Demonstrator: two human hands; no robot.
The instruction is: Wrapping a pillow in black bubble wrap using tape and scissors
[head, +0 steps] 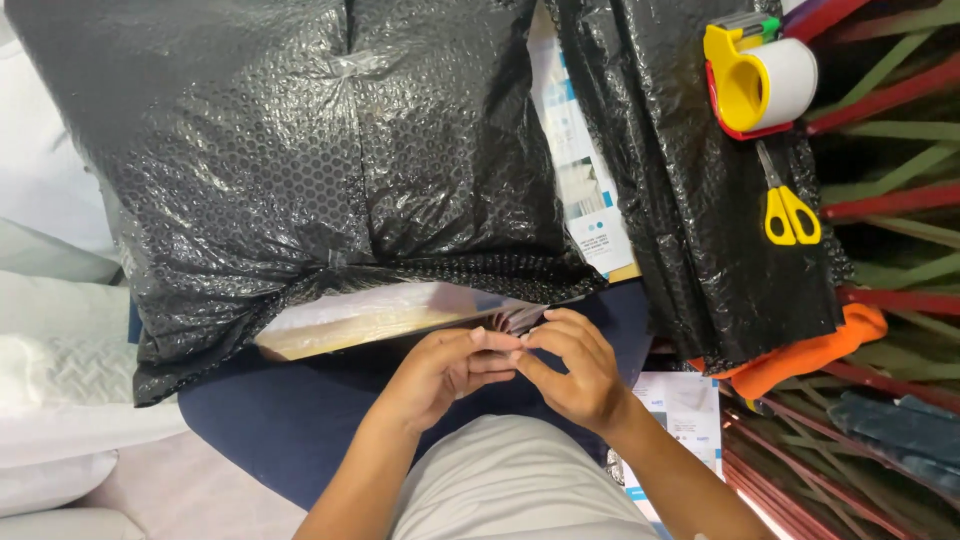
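A big parcel wrapped in black bubble wrap (300, 150) fills the upper left, with a box end wrapped in clear film (380, 315) sticking out below it. My left hand (440, 370) and my right hand (575, 370) meet just under that end. Their fingertips pinch the edge of the black wrap and film at the box's right corner. Both hands are closed on that edge.
A second sheet of black bubble wrap (720, 200) hangs at the right, with a yellow tape dispenser (760, 75) and yellow-handled scissors (790, 210) on it. A white printed sheet (585, 170) lies between the wraps. Orange cloth (810, 350) and a striped mat (890, 150) lie right.
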